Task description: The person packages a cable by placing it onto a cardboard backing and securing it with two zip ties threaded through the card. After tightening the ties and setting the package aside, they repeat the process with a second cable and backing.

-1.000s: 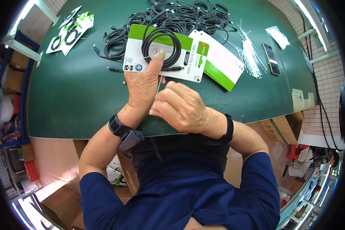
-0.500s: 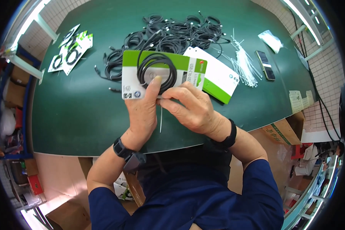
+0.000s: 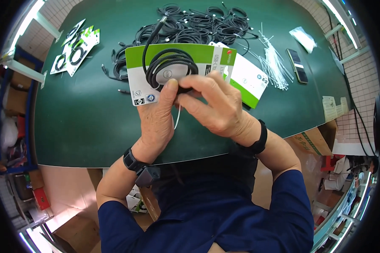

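A green and white backing card (image 3: 137, 78) is held up over the table, with a coiled black braided cable (image 3: 173, 57) lying on its face. My left hand (image 3: 157, 114) grips the card's lower edge, thumb pressed on the front beside the coil and fingers hidden behind. With bent fingers, my right hand (image 3: 215, 105) pinches at the bottom of the coil; its fingertips partly hide what they hold. A thin white cable tie (image 3: 178, 118) hangs below the card between both hands. One end of the cable, with its plug, points up past the card's top edge.
Many coiled black cables (image 3: 190, 31) lie behind the card. A stack of blank-backed cards (image 3: 247, 78), loose white cable ties (image 3: 274, 67), a phone (image 3: 297, 66) and a plastic bag (image 3: 302, 39) are to the right. Cards with cables attached (image 3: 77, 55) lie at far left.
The card has shifted slightly up and left and come closer. My right fingers have moved from below the card onto the lower part of the coil. The white tie now curves.
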The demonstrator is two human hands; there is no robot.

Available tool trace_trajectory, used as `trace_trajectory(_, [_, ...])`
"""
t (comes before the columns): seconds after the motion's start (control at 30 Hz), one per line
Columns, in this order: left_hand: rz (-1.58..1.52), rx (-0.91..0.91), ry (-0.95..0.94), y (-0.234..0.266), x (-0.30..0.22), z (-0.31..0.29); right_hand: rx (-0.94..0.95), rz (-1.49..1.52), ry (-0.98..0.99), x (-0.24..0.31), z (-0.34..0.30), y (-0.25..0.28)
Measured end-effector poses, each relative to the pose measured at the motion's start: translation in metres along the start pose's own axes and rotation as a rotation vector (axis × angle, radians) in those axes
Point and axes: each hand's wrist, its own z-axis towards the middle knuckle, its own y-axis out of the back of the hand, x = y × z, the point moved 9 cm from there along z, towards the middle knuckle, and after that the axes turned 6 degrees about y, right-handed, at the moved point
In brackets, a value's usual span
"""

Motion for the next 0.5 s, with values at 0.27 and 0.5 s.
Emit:
trace_trajectory(0.27, [0.003,-0.078,0.033,0.01,-0.002,0.001,0.059,0.051,-0.066,-0.004,-0.007,-0.017])
trace_trajectory(0.5, [0.082,-0.09,0.083,0.018,0.001,0.001,0.054,0.147,-0.11,-0.006,-0.013,-0.022])
